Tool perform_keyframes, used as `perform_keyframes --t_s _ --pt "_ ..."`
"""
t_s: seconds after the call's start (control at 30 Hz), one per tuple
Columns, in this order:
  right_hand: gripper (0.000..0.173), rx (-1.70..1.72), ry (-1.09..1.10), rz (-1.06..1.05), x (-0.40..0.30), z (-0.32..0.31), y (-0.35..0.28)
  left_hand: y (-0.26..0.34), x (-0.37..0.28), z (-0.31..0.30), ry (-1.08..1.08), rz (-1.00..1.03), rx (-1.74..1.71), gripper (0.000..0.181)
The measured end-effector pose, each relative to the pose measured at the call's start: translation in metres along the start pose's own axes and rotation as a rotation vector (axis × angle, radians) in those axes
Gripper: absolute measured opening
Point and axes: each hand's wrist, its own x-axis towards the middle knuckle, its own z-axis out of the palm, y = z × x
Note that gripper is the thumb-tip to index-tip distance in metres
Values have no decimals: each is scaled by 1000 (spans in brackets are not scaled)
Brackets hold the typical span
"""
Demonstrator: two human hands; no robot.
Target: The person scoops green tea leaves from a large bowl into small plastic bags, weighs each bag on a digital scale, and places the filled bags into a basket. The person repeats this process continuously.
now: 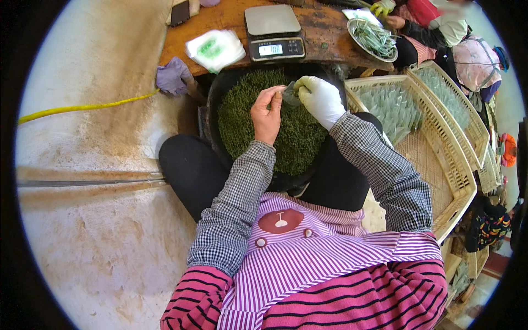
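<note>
My left hand [266,113] is bare and pinches the edge of a small clear plastic bag [291,95]. On the bag's other side is my right hand [321,99], in a white glove with yellow-green stained fingertips. Its fingers are curled at the bag, and whether they hold anything else is hidden. Beneath both hands sits a black tub [212,88] between my knees. Small, dark green plant bits [251,119] fill it.
On the wooden table [321,24] ahead are a digital scale [273,20], a stack of printed bags [215,49] and a metal bowl of clear packets [373,39]. Yellow plastic crates [437,165] with filled bags [390,109] stand at right. Another person's gloved hand [383,7] works beyond the bowl.
</note>
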Motion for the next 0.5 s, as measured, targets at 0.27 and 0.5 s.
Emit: perform_keyframes --t_s 0.27,0.5 --pt "12 -192 589 -320 112 -27 -28 6 25 -16 148 102 122 33" --pt "25 -333 462 -141 149 35 6 -5 25 -17 79 -340 -113 36"
